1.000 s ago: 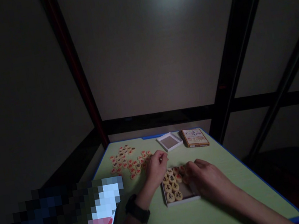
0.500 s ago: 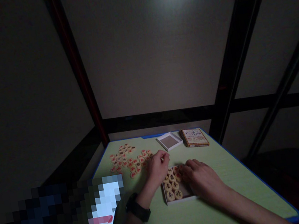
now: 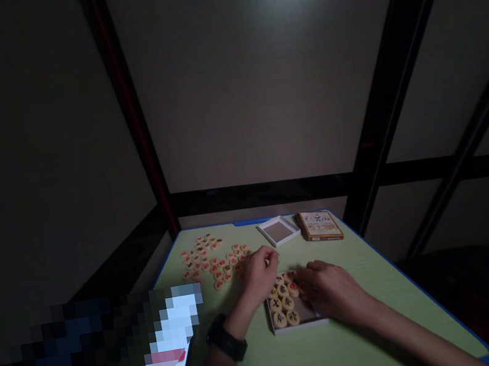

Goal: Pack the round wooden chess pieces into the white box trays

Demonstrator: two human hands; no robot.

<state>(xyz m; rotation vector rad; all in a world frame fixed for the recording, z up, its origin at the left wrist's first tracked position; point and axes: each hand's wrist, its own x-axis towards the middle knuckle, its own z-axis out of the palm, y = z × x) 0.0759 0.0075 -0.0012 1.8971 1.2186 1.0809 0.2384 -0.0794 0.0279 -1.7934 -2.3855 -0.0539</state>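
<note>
Apparent step: seating pieces (image 3: pixel 292 317) in the box (image 3: pixel 299 327). Left hand (image 3: pixel 261 272) beside its far-left corner, right hand (image 3: pixel 335 288) over its right side; whether fingers grip cannot be told. Next move calls for alignment.

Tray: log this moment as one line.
tray: part-filled with pieces | right hand: over its right side, grip unclear | left hand: by its far-left corner, grip unclear | loose pieces: scattered left | box: far right
</note>
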